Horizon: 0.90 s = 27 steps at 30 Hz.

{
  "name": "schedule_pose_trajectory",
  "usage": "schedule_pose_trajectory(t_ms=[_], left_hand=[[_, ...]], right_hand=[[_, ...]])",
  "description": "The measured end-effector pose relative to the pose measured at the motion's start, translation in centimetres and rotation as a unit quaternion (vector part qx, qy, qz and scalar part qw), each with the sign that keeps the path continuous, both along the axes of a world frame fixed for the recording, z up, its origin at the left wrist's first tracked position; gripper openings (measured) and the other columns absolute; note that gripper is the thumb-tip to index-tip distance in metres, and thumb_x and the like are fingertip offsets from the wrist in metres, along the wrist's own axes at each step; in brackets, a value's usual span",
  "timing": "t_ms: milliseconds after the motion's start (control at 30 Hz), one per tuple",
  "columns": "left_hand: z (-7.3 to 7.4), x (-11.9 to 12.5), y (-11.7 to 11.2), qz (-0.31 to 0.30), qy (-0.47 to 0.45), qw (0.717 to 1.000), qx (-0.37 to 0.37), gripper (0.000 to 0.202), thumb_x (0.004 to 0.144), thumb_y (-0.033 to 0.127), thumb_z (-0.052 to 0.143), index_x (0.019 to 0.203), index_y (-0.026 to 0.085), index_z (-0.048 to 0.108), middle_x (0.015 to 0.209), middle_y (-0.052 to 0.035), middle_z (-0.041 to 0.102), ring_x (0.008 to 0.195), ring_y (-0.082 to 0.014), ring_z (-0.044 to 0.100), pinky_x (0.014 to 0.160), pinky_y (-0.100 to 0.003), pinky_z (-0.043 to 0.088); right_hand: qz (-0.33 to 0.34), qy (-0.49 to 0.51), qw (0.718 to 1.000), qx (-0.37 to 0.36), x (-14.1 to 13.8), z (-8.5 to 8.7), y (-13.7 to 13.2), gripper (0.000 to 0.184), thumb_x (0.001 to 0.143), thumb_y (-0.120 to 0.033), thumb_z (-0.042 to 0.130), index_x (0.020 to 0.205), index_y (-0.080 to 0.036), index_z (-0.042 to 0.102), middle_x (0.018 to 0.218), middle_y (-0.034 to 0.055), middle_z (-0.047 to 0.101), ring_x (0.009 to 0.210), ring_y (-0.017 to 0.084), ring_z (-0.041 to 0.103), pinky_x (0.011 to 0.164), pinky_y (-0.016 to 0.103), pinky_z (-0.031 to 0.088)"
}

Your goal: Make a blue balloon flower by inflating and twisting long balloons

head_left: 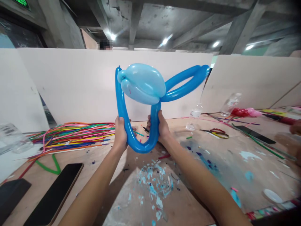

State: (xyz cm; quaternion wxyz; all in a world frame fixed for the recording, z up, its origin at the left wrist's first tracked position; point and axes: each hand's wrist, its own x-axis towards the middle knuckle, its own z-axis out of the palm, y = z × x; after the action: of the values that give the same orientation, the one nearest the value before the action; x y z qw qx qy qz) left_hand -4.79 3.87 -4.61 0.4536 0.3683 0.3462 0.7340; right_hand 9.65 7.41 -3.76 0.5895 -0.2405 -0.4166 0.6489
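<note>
both hands (141,131) clamped on the blue balloon sculpture (150,94), held above the table (211,163), loose balloon strips (72,135) at 9 o'clock

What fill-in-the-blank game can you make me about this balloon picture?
1. The left hand and the right hand hold a twisted balloon figure coloured ____.
2. The pile of long flat balloons lies to the ____ of both hands.
3. The scissors lie to the ____ of both hands.
4. The balloon figure is held ____ the table, not resting on it.
Missing words: blue; left; right; above.
</note>
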Motion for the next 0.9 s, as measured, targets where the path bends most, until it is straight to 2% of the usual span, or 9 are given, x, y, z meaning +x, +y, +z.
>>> schedule_pose_trajectory(t_ms=[67,133,233,367,467,567,633,767,900], left_hand=[[0.2,0.7,-0.6,-0.013,0.033,0.999,0.011,0.046,0.082,0.057,0.057,0.114,0.025,0.047,0.081,0.0002,0.062,0.049,-0.0115,0.06,0.04,-0.021,0.046],[0.3,1.4,-1.1,-0.027,0.047,0.998,0.021,0.043,0.085,0.053,0.055,0.117,0.026,0.047,0.075,0.0022,0.059,0.049,-0.0111,0.059,0.041,-0.02,0.046],[0.3,1.5,-1.3,0.015,0.051,0.998,0.029,0.04,0.086,0.05,0.055,0.115,0.025,0.048,0.067,0.0046,0.054,0.047,-0.0102,0.057,0.041,-0.018,0.046],[0.7,-0.1,-0.6,0.06,0.04,0.996,0.061,0.032,0.085,0.041,0.054,0.111,0.024,0.049,0.079,0.0012,0.06,0.047,-0.0095,0.057,0.039,-0.018,0.045],[1.4,-1.9,-0.2,0.077,0.004,0.994,0.076,0.028,0.082,0.036,0.054,0.106,0.023,0.051,0.079,0.0006,0.063,0.046,-0.0092,0.058,0.041,-0.018,0.047],[1.8,-2.8,-0.1,0.114,-0.017,0.99,0.081,0.026,0.08,0.035,0.056,0.101,0.023,0.052,0.081,0.0002,0.066,0.047,-0.0089,0.058,0.043,-0.018,0.047],[1.5,-2.5,-0.2,0.119,-0.002,0.989,0.082,0.023,0.08,0.037,0.057,0.096,0.021,0.054,0.077,0.0002,0.066,0.047,-0.0095,0.058,0.043,-0.018,0.047],[0.2,-1.1,-0.1,0.084,0.05,0.993,0.058,0.028,0.082,0.045,0.055,0.077,0.018,0.059,0.061,-0.0005,0.059,0.053,-0.0148,0.061,0.05,-0.024,0.051],[-0.9,-1.3,0.7,0.175,0.103,0.976,0.076,0.018,0.079,0.035,0.063,0.07,0.02,0.059,0.063,0.0004,0.06,0.072,-0.0182,0.062,0.068,-0.028,0.052]], right_hand=[[0.038,-0.037,0.999,0.009,-0.6,-0.7,-0.4,0.057,0.083,-0.073,0.045,0.081,-0.018,0.058,0.057,0.0024,0.055,0.05,0.015,0.052,0.046,0.027,0.044],[0.07,-0.064,0.995,0.021,-1.2,-1.3,-0.7,0.06,0.081,-0.076,0.044,0.081,-0.019,0.059,0.058,0.0029,0.055,0.052,0.017,0.054,0.047,0.029,0.045],[0.058,-0.054,0.996,0.031,-1.7,-1.9,-0.5,0.056,0.081,-0.073,0.048,0.082,-0.019,0.06,0.065,0.004,0.06,0.058,0.018,0.057,0.055,0.031,0.049],[0.034,-0.03,0.999,0.025,-1.7,-2.0,0.0,0.05,0.08,-0.068,0.056,0.081,-0.018,0.061,0.074,0.0045,0.063,0.06,0.015,0.056,0.059,0.028,0.049],[0.088,-0.057,0.994,0.008,-1.9,-2.0,-0.2,0.052,0.079,-0.07,0.054,0.082,-0.018,0.062,0.072,0.005,0.062,0.058,0.016,0.055,0.053,0.028,0.046],[0.121,-0.062,0.991,0.01,-2.4,-2.3,-0.7,0.054,0.08,-0.07,0.052,0.081,-0.017,0.062,0.073,0.0047,0.062,0.06,0.015,0.056,0.057,0.027,0.047],[0.11,-0.079,0.991,0.023,-2.8,-2.7,-0.8,0.056,0.081,-0.071,0.05,0.079,-0.016,0.062,0.071,0.0046,0.062,0.06,0.015,0.056,0.059,0.027,0.047],[0.063,-0.153,0.983,0.076,-3.2,-3.5,-1.1,0.057,0.084,-0.072,0.045,0.084,-0.018,0.061,0.072,0.0046,0.063,0.061,0.016,0.058,0.057,0.028,0.047],[0.032,-0.213,0.97,0.116,-3.3,-3.4,-1.6,0.056,0.085,-0.074,0.04,0.082,-0.021,0.056,0.068,0.0028,0.061,0.058,0.016,0.057,0.055,0.028,0.046]])
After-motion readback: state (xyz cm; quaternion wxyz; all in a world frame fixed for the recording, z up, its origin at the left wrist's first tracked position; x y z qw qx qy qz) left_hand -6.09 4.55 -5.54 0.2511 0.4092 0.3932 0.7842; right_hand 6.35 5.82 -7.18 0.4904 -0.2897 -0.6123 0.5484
